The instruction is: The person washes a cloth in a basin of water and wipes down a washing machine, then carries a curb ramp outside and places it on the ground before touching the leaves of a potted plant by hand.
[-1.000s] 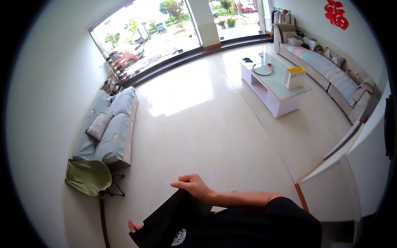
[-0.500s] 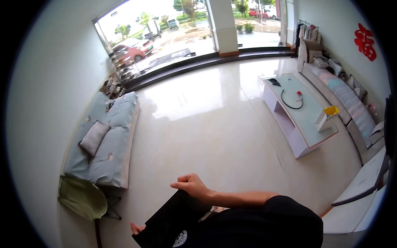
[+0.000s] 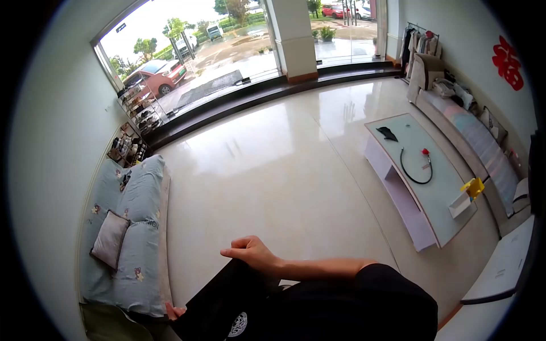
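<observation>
A black cloth stretches between my two hands in front of my body; which kind of garment or fabric it is, I cannot make out. My right hand is closed on its upper edge, with the forearm reaching across from the right. At the lower left, the fingers of my left hand show at the cloth's other end, and the rest of that hand is hidden. Below the cloth is my black shirt with a round white print.
On the left stands a blue-covered sofa with a grey pillow, and shoe racks behind it. A glass-topped coffee table bears a black cable and a yellow-and-white box. Along the right wall runs a long sofa.
My view has shifted forward over the room, so the sofa and coffee table sit lower in it. Both hands still hold the black cloth, a little further left in view.
</observation>
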### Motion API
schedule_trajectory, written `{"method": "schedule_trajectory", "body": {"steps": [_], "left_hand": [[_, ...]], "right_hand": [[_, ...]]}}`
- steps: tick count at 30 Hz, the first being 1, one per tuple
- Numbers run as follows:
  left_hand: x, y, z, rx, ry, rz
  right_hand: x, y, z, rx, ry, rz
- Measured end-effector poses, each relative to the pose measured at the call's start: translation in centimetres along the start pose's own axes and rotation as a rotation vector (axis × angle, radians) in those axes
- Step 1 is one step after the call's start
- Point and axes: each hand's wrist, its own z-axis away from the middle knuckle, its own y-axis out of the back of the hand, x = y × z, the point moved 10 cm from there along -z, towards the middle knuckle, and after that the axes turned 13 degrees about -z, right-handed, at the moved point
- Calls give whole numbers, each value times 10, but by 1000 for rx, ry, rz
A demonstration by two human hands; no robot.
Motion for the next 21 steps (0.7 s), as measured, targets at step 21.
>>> {"method": "schedule_trajectory", "body": {"steps": [21], "left_hand": [[6,-328,-556,107,28,3]], "right_hand": [[-111,204,-609,125,-25,-19]]}}
